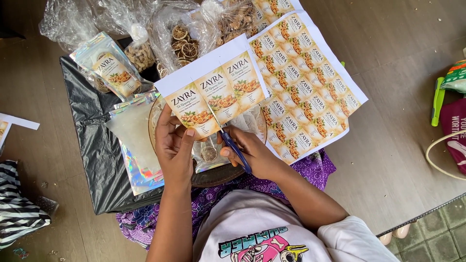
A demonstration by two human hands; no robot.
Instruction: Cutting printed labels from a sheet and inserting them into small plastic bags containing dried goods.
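My left hand (pixel 174 145) pinches the lower left corner of a paper strip of three printed labels (pixel 218 87), holding it up over my lap. My right hand (pixel 250 150) grips blue-handled scissors (pixel 233 145), whose blades cut upward into the strip between the first and second label. A large sheet of many identical labels (pixel 306 82) lies flat on the floor to the right of the strip. Under my hands a round tray (pixel 218 177) holds a small clear pouch of dried slices (pixel 208 155).
A black plastic sheet (pixel 92 145) covers the floor at left, with holographic pouches (pixel 136 140) and one labelled pouch (pixel 114 70) on it. Clear bags of dried citrus slices (pixel 184 41) lie at the top. Striped cloth (pixel 17 204) sits far left, a bag (pixel 454 131) far right.
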